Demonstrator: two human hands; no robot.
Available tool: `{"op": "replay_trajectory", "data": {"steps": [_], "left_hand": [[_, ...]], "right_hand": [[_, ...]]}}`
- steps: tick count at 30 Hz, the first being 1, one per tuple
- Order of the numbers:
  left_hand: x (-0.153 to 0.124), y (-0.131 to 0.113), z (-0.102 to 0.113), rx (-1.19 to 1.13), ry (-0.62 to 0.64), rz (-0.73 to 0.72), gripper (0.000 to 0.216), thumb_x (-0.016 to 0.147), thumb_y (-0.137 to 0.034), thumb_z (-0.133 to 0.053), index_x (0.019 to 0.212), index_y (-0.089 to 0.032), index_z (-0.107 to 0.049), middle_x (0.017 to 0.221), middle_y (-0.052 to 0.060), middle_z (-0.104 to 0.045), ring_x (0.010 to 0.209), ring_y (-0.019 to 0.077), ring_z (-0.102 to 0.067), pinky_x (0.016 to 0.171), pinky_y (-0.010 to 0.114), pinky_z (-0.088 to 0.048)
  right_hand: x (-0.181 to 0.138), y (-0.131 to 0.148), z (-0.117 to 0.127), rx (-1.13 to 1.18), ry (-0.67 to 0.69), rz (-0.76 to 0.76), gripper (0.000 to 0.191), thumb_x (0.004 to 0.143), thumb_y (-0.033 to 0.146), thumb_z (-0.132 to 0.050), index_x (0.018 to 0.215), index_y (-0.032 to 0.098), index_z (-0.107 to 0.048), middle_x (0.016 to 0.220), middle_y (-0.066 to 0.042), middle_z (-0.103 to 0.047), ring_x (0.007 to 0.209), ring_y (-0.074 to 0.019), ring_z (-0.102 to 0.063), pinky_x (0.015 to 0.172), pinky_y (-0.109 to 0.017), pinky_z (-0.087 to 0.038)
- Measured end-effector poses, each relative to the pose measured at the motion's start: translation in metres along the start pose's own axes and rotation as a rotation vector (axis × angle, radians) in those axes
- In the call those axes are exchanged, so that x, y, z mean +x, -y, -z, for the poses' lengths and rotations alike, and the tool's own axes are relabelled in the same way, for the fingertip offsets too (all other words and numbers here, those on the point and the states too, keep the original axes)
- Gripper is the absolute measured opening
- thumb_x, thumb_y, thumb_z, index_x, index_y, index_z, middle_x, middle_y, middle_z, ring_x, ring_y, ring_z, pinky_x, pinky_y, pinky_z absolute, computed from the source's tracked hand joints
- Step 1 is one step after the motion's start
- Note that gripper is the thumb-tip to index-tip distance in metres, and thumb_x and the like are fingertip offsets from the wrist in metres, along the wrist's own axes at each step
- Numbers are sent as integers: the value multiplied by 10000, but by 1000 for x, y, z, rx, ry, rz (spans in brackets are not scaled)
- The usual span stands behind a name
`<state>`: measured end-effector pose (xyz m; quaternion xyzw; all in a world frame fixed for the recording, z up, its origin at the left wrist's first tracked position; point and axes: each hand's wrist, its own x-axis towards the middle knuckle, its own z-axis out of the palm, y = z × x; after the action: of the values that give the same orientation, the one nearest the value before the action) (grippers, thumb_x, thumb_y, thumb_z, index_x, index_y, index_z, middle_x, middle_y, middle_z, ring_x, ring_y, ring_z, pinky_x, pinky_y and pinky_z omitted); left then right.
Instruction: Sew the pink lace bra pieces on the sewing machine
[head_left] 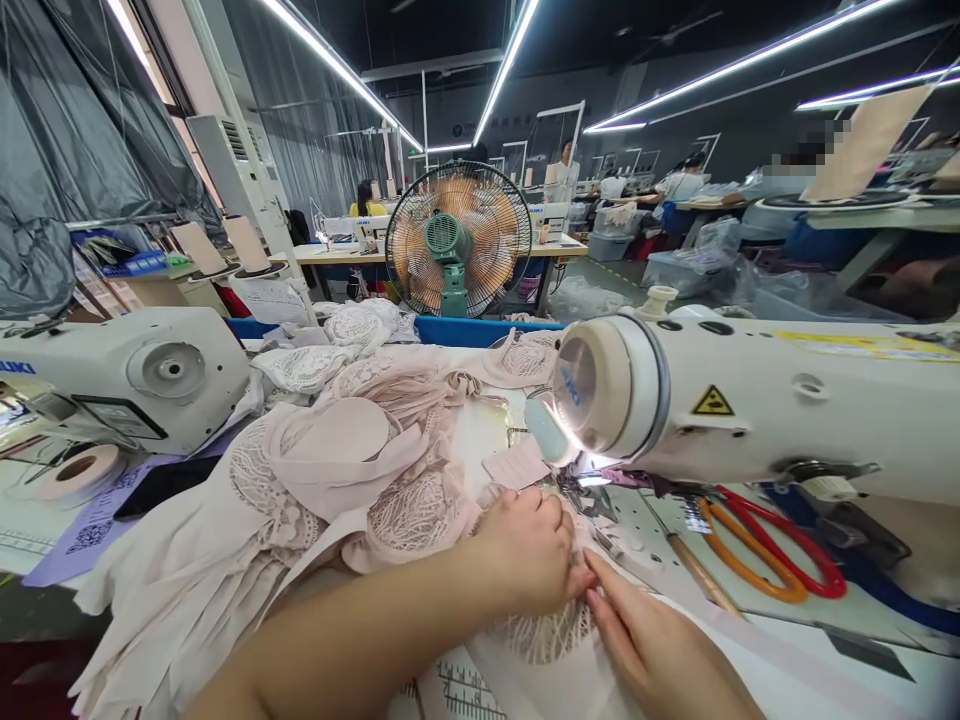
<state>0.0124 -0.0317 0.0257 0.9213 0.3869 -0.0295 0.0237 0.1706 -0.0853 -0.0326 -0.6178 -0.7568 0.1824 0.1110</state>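
Pale pink lace bra fabric (544, 638) lies under both hands on the sewing table, just in front of the sewing machine (757, 400) on the right. My left hand (525, 545) is closed over its upper part, fingers curled down beside the lit needle area. Thumb and fingers of my right hand (637, 630) pinch the edge of the same piece, close to the left fingertips. The needle itself is hard to make out. To the left, a heap of pink lace bras (337, 450) with cups and straps spreads across the table and hangs over its front edge.
Orange-handled scissors (754, 555) and a red-handled tool (795, 545) lie under the machine arm. A second sewing machine (142, 375), a tape roll (82, 472) and a dark phone-like slab (165, 487) are at left. Behind stands a large fan (457, 240); people work farther back.
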Motion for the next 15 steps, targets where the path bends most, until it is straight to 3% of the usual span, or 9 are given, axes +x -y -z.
{"op": "replay_trajectory", "data": {"steps": [4, 9, 15], "left_hand": [[1, 1, -3, -24, -11, -28, 606, 882, -509, -326, 1263, -56, -457, 1267, 144, -484, 1192, 302, -341, 971, 417, -308], [4, 1, -7, -29, -51, -70, 534, 892, -440, -355, 1194, -25, -501, 1099, 142, -576, 999, 233, -490, 856, 333, -405], [4, 1, -9, 21, -60, -94, 494, 900, -420, -359, 1150, -47, -569, 1243, 149, -539, 1101, 246, -464, 883, 338, -397]], "right_hand": [[-2, -4, -4, -5, 3, -46, 555, 907, 376, -193, 1319, 88, -428, 1051, -117, -688, 921, -241, -657, 655, -299, -523], [-5, -9, -5, 2, -2, -25, 544, 907, 373, -201, 1284, 92, -474, 938, -106, -720, 846, -230, -678, 634, -276, -520], [-4, -6, 0, 35, -56, 8, 480, 898, 361, -242, 1222, 162, -536, 838, -68, -729, 763, -219, -686, 595, -268, -518]]}}
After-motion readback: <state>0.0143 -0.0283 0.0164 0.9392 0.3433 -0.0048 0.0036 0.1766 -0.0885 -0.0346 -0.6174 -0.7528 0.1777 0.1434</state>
